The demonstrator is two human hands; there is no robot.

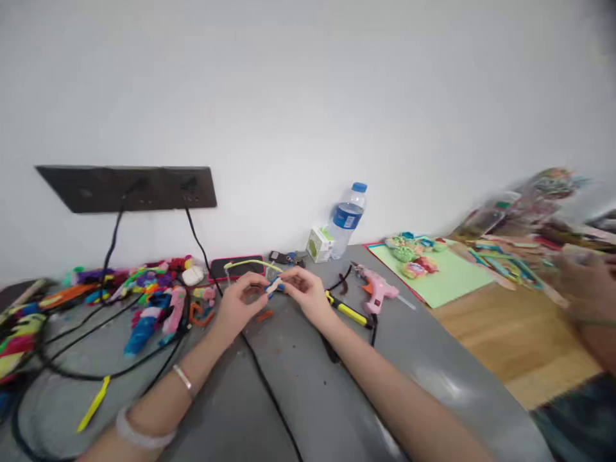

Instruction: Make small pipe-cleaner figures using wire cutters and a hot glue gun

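Note:
My left hand (239,303) and my right hand (304,290) meet over the grey table (298,391). Together they pinch a small craft piece (274,286) in white and blue, with a thin yellow-green pipe cleaner (250,263) arching up from it. Both hands have their fingers curled on the piece. A small orange scrap (265,315) lies on the table just below the hands.
Colourful pipe cleaners and craft bits (144,295) pile at the left among black cables (96,366). A phone (235,267), water bottle (347,219), pink glue gun (378,289), yellow-handled tool (347,310) and green paper (443,276) lie beyond. Another person's hand (584,289) is at the right.

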